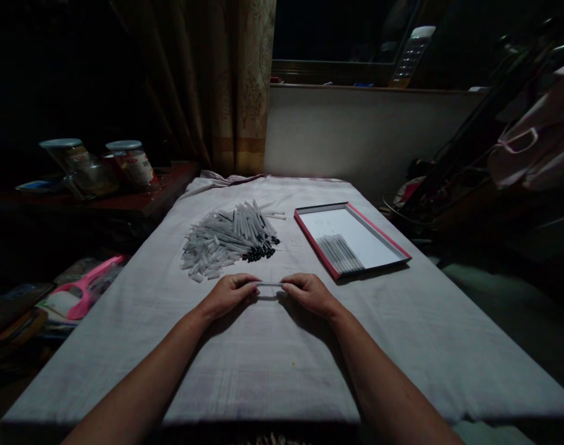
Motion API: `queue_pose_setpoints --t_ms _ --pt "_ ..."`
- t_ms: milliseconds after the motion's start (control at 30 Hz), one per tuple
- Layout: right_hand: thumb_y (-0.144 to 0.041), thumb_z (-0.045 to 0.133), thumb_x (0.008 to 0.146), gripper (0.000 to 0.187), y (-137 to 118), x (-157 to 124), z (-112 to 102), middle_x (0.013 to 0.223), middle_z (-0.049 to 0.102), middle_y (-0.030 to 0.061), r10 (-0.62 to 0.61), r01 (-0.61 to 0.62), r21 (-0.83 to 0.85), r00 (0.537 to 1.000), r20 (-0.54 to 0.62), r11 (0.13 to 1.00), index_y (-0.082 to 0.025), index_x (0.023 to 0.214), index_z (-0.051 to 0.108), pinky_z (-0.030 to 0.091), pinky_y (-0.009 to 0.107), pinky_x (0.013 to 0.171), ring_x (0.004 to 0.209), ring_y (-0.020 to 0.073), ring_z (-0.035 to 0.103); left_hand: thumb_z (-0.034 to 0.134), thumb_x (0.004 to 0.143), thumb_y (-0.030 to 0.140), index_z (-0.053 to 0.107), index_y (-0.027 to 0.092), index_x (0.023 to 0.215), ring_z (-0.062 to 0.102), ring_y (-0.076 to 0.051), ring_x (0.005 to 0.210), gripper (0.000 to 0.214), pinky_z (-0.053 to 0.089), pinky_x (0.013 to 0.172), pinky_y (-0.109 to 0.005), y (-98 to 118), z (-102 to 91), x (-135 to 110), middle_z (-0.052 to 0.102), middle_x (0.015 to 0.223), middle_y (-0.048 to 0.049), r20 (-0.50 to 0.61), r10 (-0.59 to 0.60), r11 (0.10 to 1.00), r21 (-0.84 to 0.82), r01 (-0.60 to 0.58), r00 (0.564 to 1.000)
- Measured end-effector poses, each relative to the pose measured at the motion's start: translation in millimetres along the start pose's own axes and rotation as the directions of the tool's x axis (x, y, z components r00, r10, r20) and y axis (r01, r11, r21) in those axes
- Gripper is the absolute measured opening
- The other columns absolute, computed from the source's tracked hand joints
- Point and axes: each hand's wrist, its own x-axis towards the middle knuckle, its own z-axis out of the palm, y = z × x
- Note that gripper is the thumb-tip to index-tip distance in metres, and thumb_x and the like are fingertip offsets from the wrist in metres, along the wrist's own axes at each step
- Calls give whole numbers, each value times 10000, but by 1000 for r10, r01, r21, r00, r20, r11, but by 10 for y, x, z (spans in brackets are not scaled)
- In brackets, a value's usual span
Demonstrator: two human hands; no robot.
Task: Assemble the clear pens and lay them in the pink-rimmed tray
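Note:
My left hand (230,293) and my right hand (309,292) rest on the white cloth, fingers pinched on the two ends of one thin grey pen-like stick (269,284) held level between them. Just beyond my hands lies a heap of many such sticks (228,240), grey with dark tips on some. To the right sits a shallow red-edged tray (383,238) with several sticks (341,253) laid side by side in its near corner.
A white cloth-covered table (272,352) fills the middle. Two lidded jars (101,164) stand on a dark shelf at left, with pink items (84,290) below it. A curtain (217,86) hangs behind. Dark clutter and a pale bag (536,142) crowd the right.

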Motion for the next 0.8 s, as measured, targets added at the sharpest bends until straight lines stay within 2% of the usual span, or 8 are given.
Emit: queue_pose_setpoints --t_ms 100,167,233,267,300,433,533,800 --pt "-328 594 843 232 9 13 -77 803 766 45 -25 26 0 993 -115 1000 -190 843 781 521 288 708 746 196 695 801 665 465 662 166 1182 605 -135 617 613 460 564 -246 36 -30 -6 678 737 -17 -17 17 999 37 -16 1000" --pt "-376 602 833 263 67 34 -256 867 773 70 -30 20 -34 947 -319 999 -189 875 783 538 317 760 811 216 704 791 671 467 593 185 1281 609 -137 620 700 445 531 -230 52 -56 -9 675 759 -10 -32 26 998 53 -24 999" --pt "-393 575 847 311 156 56 -557 978 770 96 40 -127 -118 828 -559 985 -182 947 781 538 338 827 922 237 699 777 679 476 573 190 1293 618 -139 640 707 425 510 -216 57 -72 -9 677 803 -20 -48 35 998 59 -32 998" --pt "-386 543 868 340 206 64 -740 1044 761 100 119 -294 -164 746 -656 942 -179 1003 776 535 328 844 967 235 693 772 681 479 578 190 1280 625 -142 656 692 418 508 -211 54 -74 -8 675 821 -26 -58 42 998 59 -38 997" --pt "-396 516 887 359 255 67 -933 1107 750 75 222 -489 -210 683 -696 846 -207 1058 769 528 303 858 1005 221 687 768 683 480 588 189 1260 632 -144 671 671 414 510 -209 50 -71 -7 671 833 -31 -68 48 997 57 -45 997" --pt "-334 543 856 362 426 53 -1554 1095 749 146 396 -751 -213 540 -742 624 -177 1083 778 511 394 850 1040 330 673 752 698 476 633 171 1158 623 -137 654 564 410 522 -215 30 -31 -10 654 809 -30 -105 70 997 43 -65 992" --pt "-302 569 831 326 511 53 -1690 1115 742 154 471 -827 -266 513 -718 495 -208 1053 789 502 427 851 1054 351 664 752 701 472 658 166 1100 606 -128 631 511 421 543 -223 35 -4 -20 661 784 -28 -119 72 997 34 -68 990" --pt "-250 623 769 286 530 136 -1581 1114 745 106 593 -812 -463 579 -559 356 -270 994 799 518 385 815 1029 303 685 777 681 442 690 169 1043 605 -137 615 461 413 535 -228 63 10 -35 666 741 -27 -126 50 999 11 -49 991"
